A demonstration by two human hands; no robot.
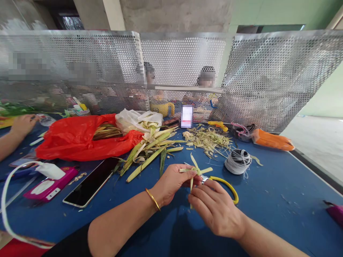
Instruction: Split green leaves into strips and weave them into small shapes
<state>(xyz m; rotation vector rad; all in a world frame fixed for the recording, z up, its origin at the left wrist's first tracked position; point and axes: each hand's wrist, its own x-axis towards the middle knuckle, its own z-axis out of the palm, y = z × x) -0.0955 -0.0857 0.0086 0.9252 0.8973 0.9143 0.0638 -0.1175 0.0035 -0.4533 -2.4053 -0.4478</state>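
Note:
My left hand [174,181] is closed in a pinch on a small knotted piece of pale green corn husk [197,170], whose strips stick out in several directions. Curled in just below it, my right hand [214,207] has its fingers closed around a husk strip hanging from the knot; the fingertips are partly hidden. Behind the right hand is a cutting tool with a yellow handle [227,185] and a shiny metal part by the knot. Whether that hand touches the tool, I cannot tell.
Corn husks [150,153] spill from a red plastic bag [80,142] at left. Husk scraps [209,139], a string ball [238,161], a yellow glue gun [218,125] and an orange pack [272,139] lie beyond. A phone [89,184] and pink power strip [50,184] are nearby. Another person's hand [24,125] rests far left.

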